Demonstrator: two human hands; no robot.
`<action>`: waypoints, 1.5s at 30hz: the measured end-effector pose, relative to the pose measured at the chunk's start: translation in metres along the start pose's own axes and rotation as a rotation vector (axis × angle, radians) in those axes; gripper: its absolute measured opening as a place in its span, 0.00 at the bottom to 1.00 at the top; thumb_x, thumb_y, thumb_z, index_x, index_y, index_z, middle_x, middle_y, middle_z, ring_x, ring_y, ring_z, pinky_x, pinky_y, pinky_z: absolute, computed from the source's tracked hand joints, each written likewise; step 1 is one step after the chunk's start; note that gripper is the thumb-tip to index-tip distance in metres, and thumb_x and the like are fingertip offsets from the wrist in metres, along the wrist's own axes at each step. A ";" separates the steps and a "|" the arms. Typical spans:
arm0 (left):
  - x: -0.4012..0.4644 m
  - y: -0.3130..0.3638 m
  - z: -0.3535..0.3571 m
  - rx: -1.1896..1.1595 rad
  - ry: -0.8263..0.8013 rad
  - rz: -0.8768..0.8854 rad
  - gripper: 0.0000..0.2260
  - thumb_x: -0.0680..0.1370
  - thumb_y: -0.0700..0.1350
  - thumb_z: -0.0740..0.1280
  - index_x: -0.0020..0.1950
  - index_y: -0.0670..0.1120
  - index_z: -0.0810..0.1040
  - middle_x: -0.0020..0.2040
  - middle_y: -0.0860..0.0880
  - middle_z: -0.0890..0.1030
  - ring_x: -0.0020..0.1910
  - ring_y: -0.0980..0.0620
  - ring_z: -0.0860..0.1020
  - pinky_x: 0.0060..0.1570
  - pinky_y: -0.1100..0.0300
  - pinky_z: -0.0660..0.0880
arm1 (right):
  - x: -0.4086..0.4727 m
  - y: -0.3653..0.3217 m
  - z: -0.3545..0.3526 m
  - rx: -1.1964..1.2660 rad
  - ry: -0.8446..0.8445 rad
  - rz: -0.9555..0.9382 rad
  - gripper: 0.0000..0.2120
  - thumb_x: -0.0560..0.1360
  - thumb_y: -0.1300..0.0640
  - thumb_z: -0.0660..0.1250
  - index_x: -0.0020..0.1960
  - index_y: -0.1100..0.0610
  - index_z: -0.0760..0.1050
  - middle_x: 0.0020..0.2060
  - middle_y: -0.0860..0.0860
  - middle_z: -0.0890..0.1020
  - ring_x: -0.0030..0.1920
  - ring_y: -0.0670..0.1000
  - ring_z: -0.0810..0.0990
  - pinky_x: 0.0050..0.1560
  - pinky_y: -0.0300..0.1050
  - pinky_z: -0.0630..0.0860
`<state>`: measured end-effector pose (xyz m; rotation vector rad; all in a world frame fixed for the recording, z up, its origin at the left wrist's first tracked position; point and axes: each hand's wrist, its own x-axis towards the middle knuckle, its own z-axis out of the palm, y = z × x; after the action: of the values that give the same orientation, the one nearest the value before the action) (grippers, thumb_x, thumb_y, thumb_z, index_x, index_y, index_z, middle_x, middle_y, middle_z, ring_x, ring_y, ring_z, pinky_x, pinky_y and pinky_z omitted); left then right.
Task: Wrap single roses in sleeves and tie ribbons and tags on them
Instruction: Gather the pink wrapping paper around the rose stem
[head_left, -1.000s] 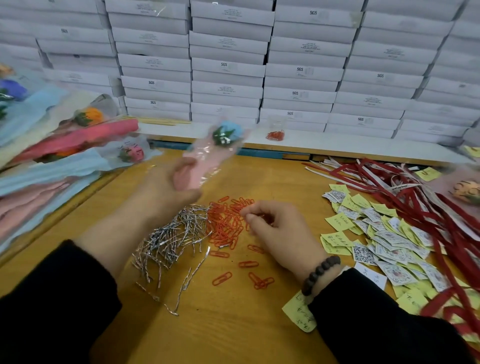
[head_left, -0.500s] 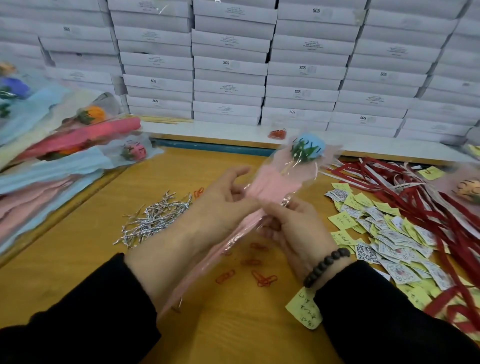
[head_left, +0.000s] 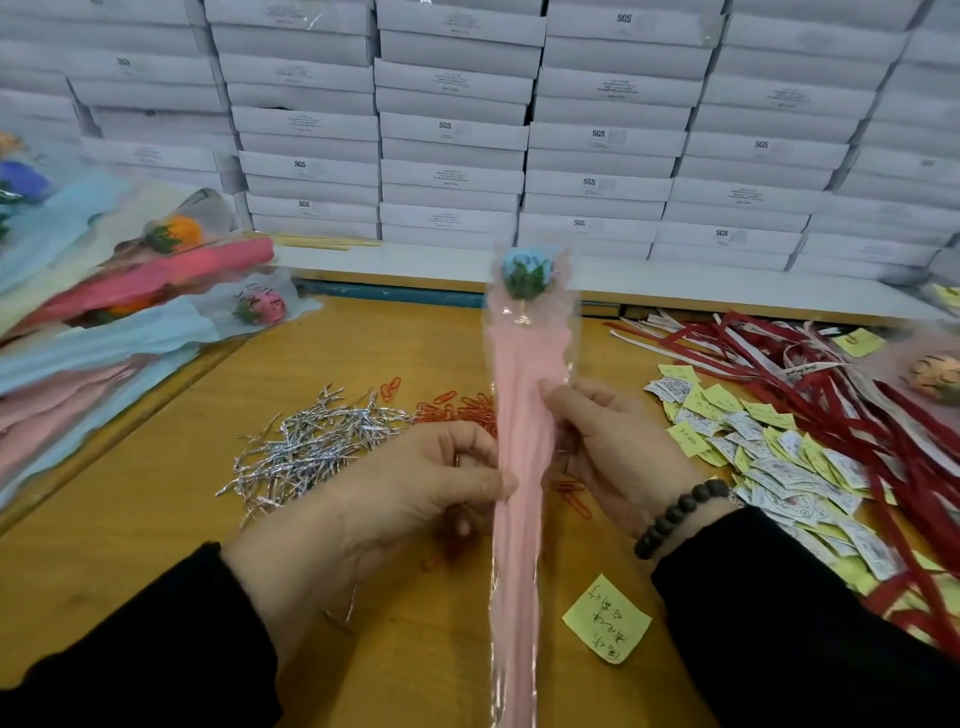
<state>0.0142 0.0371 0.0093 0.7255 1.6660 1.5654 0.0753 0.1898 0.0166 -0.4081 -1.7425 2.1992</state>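
At centre frame both hands pinch the sleeve (head_left: 519, 467) at mid-length: left hand (head_left: 441, 483) on its left edge, right hand (head_left: 613, 447) slightly higher on the right. The sleeve's long axis runs from bottom centre straight up to the rose (head_left: 525, 270) above both grips. Ribbons (head_left: 831, 395) lie at right, nearer the right hand.

Single rose (head_left: 525, 274): pale blue head, green sepals, enclosed at the top of a pink sleeve (head_left: 519, 467) with a clear plastic outer layer. Sleeve is long, narrow and gathered, held near upright over the table, head pointing away from the person, tail running off the bottom edge of view.

Ribbons (head_left: 810, 395): red and white strips, loose tangled heap on the table at right.

Tags (head_left: 769, 457): small yellow and white printed slips, scattered pile just left of the ribbons, partly overlapping them.

Wrapped roses (head_left: 156, 291): stacked at left in pink, blue and red sleeves.
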 end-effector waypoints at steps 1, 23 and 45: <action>0.001 -0.002 0.000 -0.022 0.033 0.004 0.12 0.62 0.37 0.78 0.39 0.43 0.77 0.31 0.44 0.78 0.27 0.51 0.74 0.31 0.59 0.65 | -0.002 0.001 0.001 -0.021 -0.035 0.017 0.07 0.76 0.61 0.64 0.40 0.59 0.76 0.26 0.51 0.79 0.25 0.45 0.77 0.25 0.37 0.75; 0.005 0.002 -0.006 -0.164 0.298 0.127 0.03 0.73 0.33 0.66 0.45 0.37 0.76 0.28 0.44 0.76 0.23 0.54 0.72 0.22 0.67 0.69 | -0.008 0.010 0.008 -0.093 -0.102 0.022 0.04 0.72 0.68 0.67 0.46 0.63 0.78 0.31 0.53 0.80 0.23 0.42 0.73 0.22 0.32 0.68; -0.002 0.006 -0.005 -0.060 0.159 0.045 0.12 0.63 0.45 0.71 0.40 0.39 0.81 0.28 0.48 0.78 0.24 0.57 0.73 0.23 0.67 0.68 | -0.007 0.005 0.004 -0.074 -0.012 0.068 0.04 0.69 0.65 0.70 0.42 0.60 0.77 0.24 0.48 0.78 0.20 0.41 0.68 0.19 0.31 0.65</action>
<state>0.0109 0.0336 0.0158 0.6254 1.7182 1.7363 0.0802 0.1826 0.0133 -0.4798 -1.8473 2.1924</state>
